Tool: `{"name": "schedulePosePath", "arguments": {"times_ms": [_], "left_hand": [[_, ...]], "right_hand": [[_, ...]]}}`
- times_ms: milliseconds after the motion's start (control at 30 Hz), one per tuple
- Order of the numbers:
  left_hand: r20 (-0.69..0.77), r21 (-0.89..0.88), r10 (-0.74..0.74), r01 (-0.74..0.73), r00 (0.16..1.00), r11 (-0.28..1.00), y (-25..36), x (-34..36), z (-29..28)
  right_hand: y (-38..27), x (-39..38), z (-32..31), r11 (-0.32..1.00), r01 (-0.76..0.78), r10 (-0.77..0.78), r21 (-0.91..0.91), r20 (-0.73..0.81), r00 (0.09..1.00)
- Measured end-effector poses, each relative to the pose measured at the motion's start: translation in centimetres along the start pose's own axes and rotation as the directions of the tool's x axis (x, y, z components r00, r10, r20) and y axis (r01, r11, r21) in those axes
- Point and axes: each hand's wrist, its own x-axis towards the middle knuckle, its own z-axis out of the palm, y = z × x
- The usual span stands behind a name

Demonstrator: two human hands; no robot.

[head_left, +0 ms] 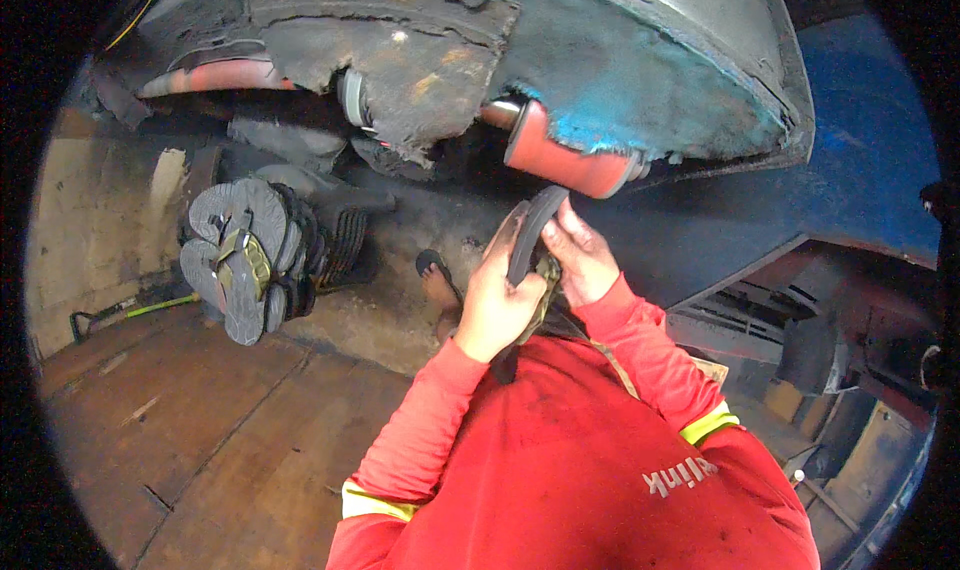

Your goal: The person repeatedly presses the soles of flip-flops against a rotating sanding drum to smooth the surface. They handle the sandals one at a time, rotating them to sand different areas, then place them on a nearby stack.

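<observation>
Hands: left hand (495, 305) and right hand (580, 260) are raised together in front of the chest, both on one dark curved strip (532, 232).
Left fingers: wrapped round the lower part of the strip from its left side, closed on it.
Right fingers: pinched on the strip's right edge, thumb and fingertips together on it.
Strip: black, flat and bowed, like a band of rubber or a lining; its upper end stands just below the red cylinder (570, 155) and does not seem to touch it.
Second piece: a small greenish bit (548, 270) sits between the two palms under the strip; too hidden to tell what it is.
Overhead: a grimy vehicle underside (420, 60) with cracked dark coating and a patch of blue-green paint (640, 120).
Left side: a dismounted assembly of grey curved plates (250, 255) stands against the wall, a green-handled tool (150, 307) lying on the floor near it.
Floor: worn wooden boards (200, 430); a sandalled foot (438, 282) shows beyond the hands.
Progress: judged from this view, the strip is in hand and held free, not yet set on anything; the plate assembly is already off and parked apart.
</observation>
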Motion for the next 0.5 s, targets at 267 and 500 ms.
{"name": "schedulePosePath", "arguments": {"times_ms": [267, 500], "left_hand": [[0.129, 0.151, -0.008, -0.011, 0.992, 0.988, 2.6, 6.0, 0.3], [0.127, -0.025, -0.088, 0.092, 0.988, 0.995, -1.1, 2.3, 0.6]], "right_hand": [[2.2, 2.8, -2.7, 0.911, -0.135, 0.173, 0.390, -0.063, 0.983], [1.0, 1.7, -4.1, 0.995, -0.066, 0.068, 0.077, -0.032, 0.997]]}}
